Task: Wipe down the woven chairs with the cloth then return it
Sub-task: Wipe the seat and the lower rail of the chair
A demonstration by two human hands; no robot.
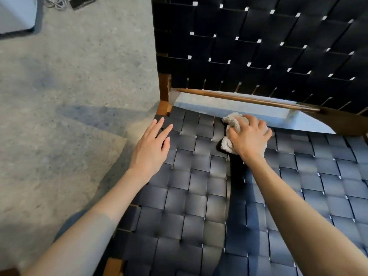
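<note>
A chair with a black woven seat (199, 196), a black woven backrest (258, 42) and a brown wooden frame (249, 99) fills the right side of the head view. A crumpled beige cloth (233, 122) lies on the seat near its back edge. My right hand (249, 135) is on top of the cloth with curled fingers gripping it against the weave. My left hand (153, 146) rests flat on the seat's back left corner, fingers straight, holding nothing.
Grey speckled carpet (69, 96) lies to the left of the chair. At the top left are a pale box-like object (16, 14), a coil of white cable (53, 2) and a small dark device (82, 3).
</note>
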